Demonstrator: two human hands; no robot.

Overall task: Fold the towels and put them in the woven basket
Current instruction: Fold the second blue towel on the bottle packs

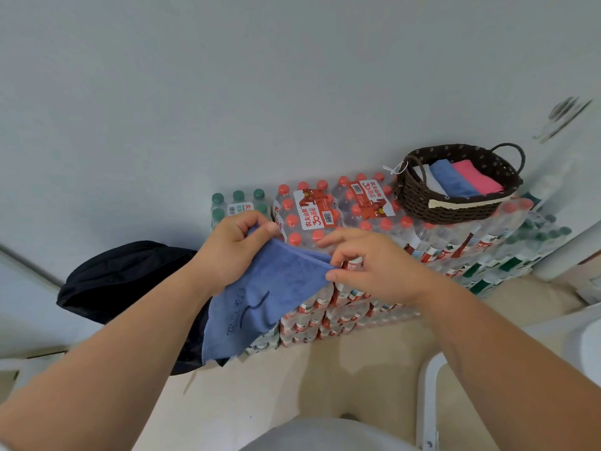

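I hold a blue towel [263, 294] up in the air in front of stacked packs of water bottles. My left hand [232, 252] pinches its upper left corner. My right hand [374, 265] pinches its upper right corner between thumb and fingers. The rest of the cloth hangs down to the lower left. A dark brown woven basket [455, 208] with two handles stands on the bottle packs at the right. Inside it lie folded towels: a white one [431, 183], a blue one [450, 179] and a pink one [478, 179], side by side.
Shrink-wrapped packs of red-capped bottles [312, 209] and green-capped bottles [237, 203] are stacked against the pale wall. A black bag [123, 278] lies at the left beside them. A white frame [429, 395] stands at the lower right on the beige floor.
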